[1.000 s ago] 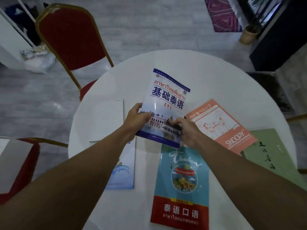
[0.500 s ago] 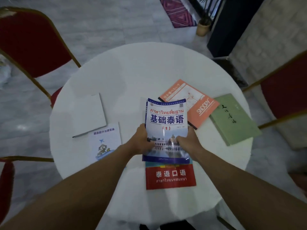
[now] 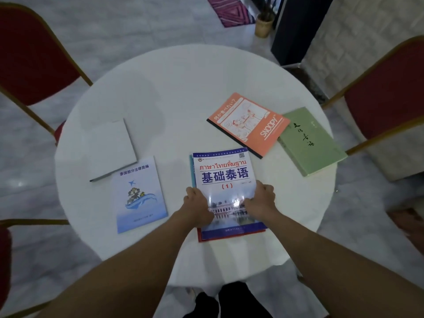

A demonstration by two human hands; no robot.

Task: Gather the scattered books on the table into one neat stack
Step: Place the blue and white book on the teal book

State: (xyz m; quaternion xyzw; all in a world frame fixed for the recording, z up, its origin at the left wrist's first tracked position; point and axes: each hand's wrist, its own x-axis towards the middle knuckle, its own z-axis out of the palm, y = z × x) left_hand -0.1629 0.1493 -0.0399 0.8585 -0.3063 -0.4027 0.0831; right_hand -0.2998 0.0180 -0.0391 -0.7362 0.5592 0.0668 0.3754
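A blue Thai textbook (image 3: 223, 174) lies flat on the teal-and-red book (image 3: 229, 237), which shows only as a thin strip at the left and bottom edges. My left hand (image 3: 198, 203) grips the textbook's lower left edge. My right hand (image 3: 261, 199) presses on its lower right side. Further right, an orange Snoopy notebook (image 3: 249, 123) lies slanted, touching a green book (image 3: 309, 141) near the table's right rim. On the left, a white book (image 3: 110, 149) overlaps the top of a pale blue booklet (image 3: 138, 193).
The round white table (image 3: 183, 92) stands on a grey marble floor. Red chairs with gold frames stand at the far left (image 3: 29, 56), right (image 3: 385, 97) and near left (image 3: 4, 260). A small plant pot (image 3: 263, 26) and a dark cabinet (image 3: 296, 31) are beyond the table.
Both hands carried the blue textbook down from the air and laid it on the teal-and-red book, covering nearly all of its cover. The view tilted and pulled back.
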